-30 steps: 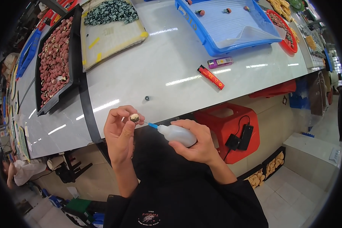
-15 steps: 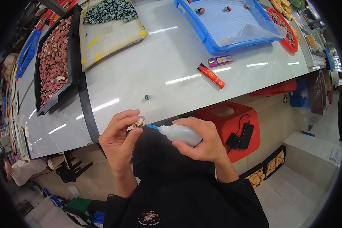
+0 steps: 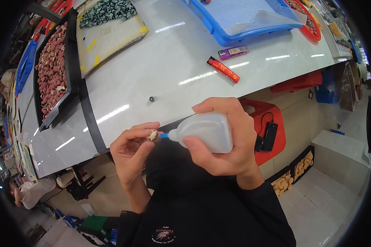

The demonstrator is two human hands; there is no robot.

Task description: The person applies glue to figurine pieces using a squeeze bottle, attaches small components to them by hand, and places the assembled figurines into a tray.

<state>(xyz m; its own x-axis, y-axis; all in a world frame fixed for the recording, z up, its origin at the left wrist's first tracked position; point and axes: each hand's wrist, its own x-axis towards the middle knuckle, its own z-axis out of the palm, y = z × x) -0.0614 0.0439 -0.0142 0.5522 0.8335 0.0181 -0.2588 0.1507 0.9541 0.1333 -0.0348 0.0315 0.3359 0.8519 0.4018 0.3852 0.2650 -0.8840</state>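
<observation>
Pinched between the thumb and fingertips of my left hand (image 3: 127, 150) is a small round red-and-cream piece (image 3: 153, 135). My right hand (image 3: 245, 144) is wrapped around a whitish, translucent squeeze bottle (image 3: 210, 131), tilted on its side. Its blue needle tip (image 3: 164, 135) points left and reaches the piece; whether it touches is too small to tell. A single small dark green bead-like piece (image 3: 151, 99) lies on the table just beyond my left hand.
On the left stands a black tray (image 3: 73, 53) of red pieces, beside a yellow-taped board (image 3: 111, 45) bearing dark green pieces. A blue tray (image 3: 239, 38), a purple lighter (image 3: 233, 52) and a red lighter (image 3: 223, 70) are at the right. Below the table edge is a red stool (image 3: 276, 144).
The bottle has come up closer to view, tilted more, with its tip nearer the piece. The piece has turned slightly in my left fingers. The whole view has shifted a little.
</observation>
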